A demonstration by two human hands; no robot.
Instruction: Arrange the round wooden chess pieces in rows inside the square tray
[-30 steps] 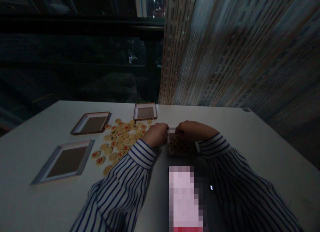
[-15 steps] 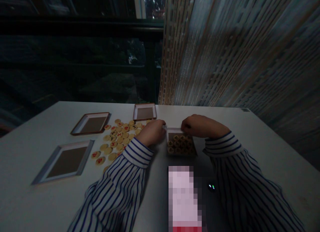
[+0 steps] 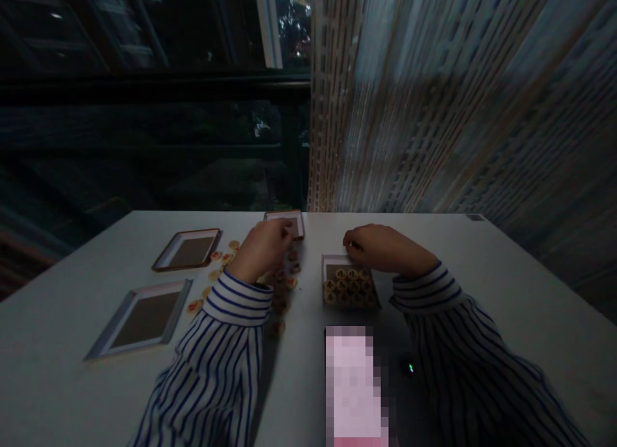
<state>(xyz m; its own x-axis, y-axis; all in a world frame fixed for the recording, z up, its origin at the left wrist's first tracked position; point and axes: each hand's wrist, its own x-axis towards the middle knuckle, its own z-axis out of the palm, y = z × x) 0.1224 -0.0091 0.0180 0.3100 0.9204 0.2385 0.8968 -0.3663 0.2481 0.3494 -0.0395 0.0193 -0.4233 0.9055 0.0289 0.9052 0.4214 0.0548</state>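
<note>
My left hand (image 3: 265, 247) hovers over the round xiangqi pieces (image 3: 280, 303) spread on the table, with its fingers curled. Whatever may be in those fingers is hidden from view. My right hand (image 3: 378, 246) hangs just above the far edge of a small open box (image 3: 331, 260). Its fingers are closed, and I cannot make out what is between them. Rows of xiangqi pieces with dark characters fill the near part of that box. Several loose pieces carry red marks; many are hidden under my left hand and sleeve.
Two open trays, a brown-rimmed one (image 3: 159, 267) and a grey one (image 3: 128, 300), lie at the left. Another tray (image 3: 301, 233) sits beyond my left hand. A phone with a blurred pink screen (image 3: 354, 383) lies in front. String curtains (image 3: 409, 100) hang behind the white table (image 3: 506, 318).
My left hand has moved left, away from the box, to above the loose pieces. My right hand has shifted slightly and stays by the box. The view has tilted a little upward.
</note>
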